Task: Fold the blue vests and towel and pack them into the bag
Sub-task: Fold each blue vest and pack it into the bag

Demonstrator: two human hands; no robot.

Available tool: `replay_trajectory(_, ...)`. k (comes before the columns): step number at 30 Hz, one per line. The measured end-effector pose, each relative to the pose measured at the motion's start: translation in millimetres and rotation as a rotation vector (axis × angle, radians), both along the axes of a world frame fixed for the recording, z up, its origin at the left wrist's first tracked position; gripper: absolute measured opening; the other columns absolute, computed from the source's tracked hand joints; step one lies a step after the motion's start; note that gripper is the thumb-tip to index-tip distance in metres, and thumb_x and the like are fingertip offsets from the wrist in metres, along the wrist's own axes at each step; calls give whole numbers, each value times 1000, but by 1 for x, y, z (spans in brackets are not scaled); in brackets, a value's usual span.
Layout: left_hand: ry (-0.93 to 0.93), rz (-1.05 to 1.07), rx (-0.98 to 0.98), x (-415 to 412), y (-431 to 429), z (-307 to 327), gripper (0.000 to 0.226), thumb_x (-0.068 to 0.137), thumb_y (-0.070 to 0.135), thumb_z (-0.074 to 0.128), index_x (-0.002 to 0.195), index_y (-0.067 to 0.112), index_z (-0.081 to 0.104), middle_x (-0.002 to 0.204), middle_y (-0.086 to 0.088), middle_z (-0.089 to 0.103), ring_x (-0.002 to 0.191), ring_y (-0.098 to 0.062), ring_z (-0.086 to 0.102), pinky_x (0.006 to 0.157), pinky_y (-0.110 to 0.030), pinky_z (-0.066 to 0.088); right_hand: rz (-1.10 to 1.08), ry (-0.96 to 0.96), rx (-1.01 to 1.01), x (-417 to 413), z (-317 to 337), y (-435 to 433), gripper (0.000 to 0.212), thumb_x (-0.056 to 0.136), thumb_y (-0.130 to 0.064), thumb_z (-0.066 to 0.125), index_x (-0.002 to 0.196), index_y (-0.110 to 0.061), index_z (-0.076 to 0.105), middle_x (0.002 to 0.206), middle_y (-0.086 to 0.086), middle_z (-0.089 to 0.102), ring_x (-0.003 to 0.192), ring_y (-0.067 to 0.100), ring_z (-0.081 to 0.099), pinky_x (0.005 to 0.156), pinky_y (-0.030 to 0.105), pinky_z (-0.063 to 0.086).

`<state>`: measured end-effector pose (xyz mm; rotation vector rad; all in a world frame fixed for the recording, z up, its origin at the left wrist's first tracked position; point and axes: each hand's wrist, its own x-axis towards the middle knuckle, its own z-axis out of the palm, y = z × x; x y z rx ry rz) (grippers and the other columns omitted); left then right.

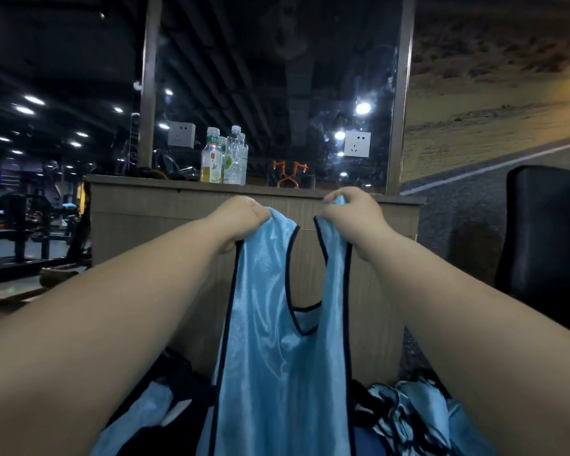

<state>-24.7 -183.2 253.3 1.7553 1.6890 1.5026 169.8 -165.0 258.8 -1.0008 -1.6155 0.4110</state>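
Shiny blue fabric, thin and limp: the vest (277, 373) hangs full length in front of the counter (129, 225), held up by its two shoulder straps. The left hand (241, 217) pinches one strap and the right hand (352, 215) the other, fingers curled round the cloth. It looks very light, slick and floppy, so it will likely slide out of a fold unless laid flat. The black-bound edges and strap tops seem the surest holds. More vests (418, 416) lie crumpled below.
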Motion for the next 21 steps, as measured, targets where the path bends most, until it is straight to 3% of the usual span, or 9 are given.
replay_trajectory(3,22,21,13,10,7,-6,28,87,35,65,95,8,66,93,-11,69,82,-25,65,71,-32,49,35,5,-10,-14,-7,-3,14,86,-16,58,91,-28,63,93,-7,58,72,16,55,66,30,48)
replay_trajectory(6,44,60,38,21,10,-9,31,87,40,67,98,11,66,89,-5,67,76,-21,61,66,-29,44,68,14,-30,-24,-14,-4,18,84,-15,55,84,-32,60,98,-2,63,65,17,53,57,30,45)
replay_trajectory(9,-1,40,75,31,11,-11,31,85,39,71,99,12,66,80,-2,62,67,-17,55,58,-27,43,83,1,-36,-29,-20,-4,16,86,-13,55,82,-28,59,89,-1,62,60,14,49,56,28,41)
replay_trajectory(11,-104,-33,75,36,12,-13,30,83,35,74,99,10,69,89,-7,70,79,-21,65,72,-34,55,73,34,-53,-32,-22,-3,13,87,-14,56,81,-25,59,84,-2,61,65,15,52,60,32,47)
replay_trajectory(12,-178,-76,68,39,10,-14,22,82,29,75,94,12,70,95,-10,72,88,-24,68,83,-38,56,66,58,-62,-32,-22,-2,10,87,-16,57,81,-24,58,84,-2,61,69,16,55,65,35,51)
replay_trajectory(14,-343,-207,52,42,6,-15,3,85,14,72,83,13,69,90,-12,72,89,-27,69,89,-39,54,65,95,-68,-32,-20,0,6,88,-20,58,83,-22,59,86,-2,62,79,19,60,78,40,56)
replay_trajectory(16,-447,-353,29,43,4,-16,13,88,-2,61,81,8,68,80,-12,69,78,-26,67,81,-36,56,87,103,-71,-30,-19,1,7,89,-25,61,83,-21,60,89,-2,64,85,20,62,83,43,57)
replay_trajectory(19,-441,-478,-3,41,-1,-16,23,89,-12,47,91,1,66,75,-10,68,64,-16,66,62,-24,56,136,73,-79,-27,-19,0,11,90,-33,63,86,-23,61,94,0,65,84,17,60,81,38,54)
replay_trajectory(21,-442,-499,-20,37,-5,-15,30,88,-15,40,95,1,65,73,-9,68,63,-14,67,61,-21,56,196,72,-96,-26,-17,-2,5,90,-27,58,91,-25,63,98,3,66,85,19,60,79,38,54)
